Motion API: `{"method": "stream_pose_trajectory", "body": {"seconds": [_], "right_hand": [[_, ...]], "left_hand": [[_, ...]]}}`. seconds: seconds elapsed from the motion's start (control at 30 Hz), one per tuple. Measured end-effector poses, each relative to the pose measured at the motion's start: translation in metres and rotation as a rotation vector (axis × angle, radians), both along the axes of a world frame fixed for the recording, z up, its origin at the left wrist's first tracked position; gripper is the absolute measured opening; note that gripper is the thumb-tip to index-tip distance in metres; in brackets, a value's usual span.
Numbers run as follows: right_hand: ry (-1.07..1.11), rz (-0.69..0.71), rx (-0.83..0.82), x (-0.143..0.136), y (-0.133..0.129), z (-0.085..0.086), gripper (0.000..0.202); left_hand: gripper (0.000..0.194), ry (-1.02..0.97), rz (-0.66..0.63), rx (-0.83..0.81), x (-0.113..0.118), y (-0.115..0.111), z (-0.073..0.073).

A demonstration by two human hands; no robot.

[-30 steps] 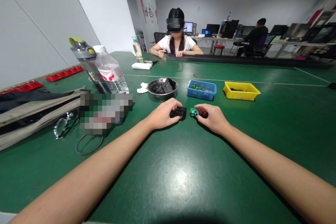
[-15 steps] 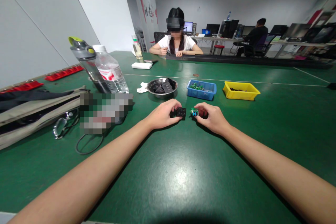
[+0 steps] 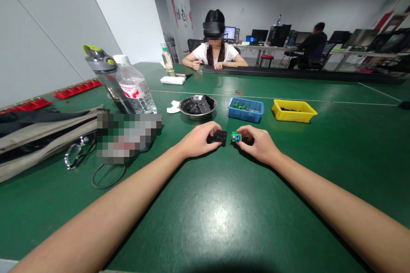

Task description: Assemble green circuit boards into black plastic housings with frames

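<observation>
Too light a pinch could drop the circuit board (image 3: 235, 137); a skewed angle could knock it against the black part (image 3: 221, 137). Wrists turned inward, my right hand (image 3: 259, 143) pinches the board from 3 o'clock, my left hand (image 3: 201, 139) the black part from 9, a narrow gap between. Beyond, near 12, stand the metal bowl (image 3: 198, 116) and blue tray (image 3: 245, 115); at 1, the yellow tray (image 3: 295, 116).

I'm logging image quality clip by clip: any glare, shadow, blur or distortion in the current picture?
Head view, foreground: bright glare on the green table, dark shadow at the bottom edge; head view, left: the water bottle leans, probably wide-angle distortion, and a mosaic patch hides detail; head view, centre: the black part in the left hand shows little detail.
</observation>
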State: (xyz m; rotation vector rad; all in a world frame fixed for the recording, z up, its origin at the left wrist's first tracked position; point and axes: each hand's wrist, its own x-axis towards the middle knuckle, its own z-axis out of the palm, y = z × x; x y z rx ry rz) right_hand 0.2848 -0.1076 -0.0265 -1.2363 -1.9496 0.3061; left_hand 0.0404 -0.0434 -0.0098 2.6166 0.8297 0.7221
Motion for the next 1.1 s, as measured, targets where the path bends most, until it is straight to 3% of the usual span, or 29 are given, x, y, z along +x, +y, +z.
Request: {"method": "stream_pose_trajectory", "body": {"seconds": [1.1], "right_hand": [[0.021,0.022,-0.041,0.0,-0.001,-0.0009,0.023]], "left_hand": [[0.031,0.013,0.008,-0.043,-0.0012,-0.0008,0.0006]]}}
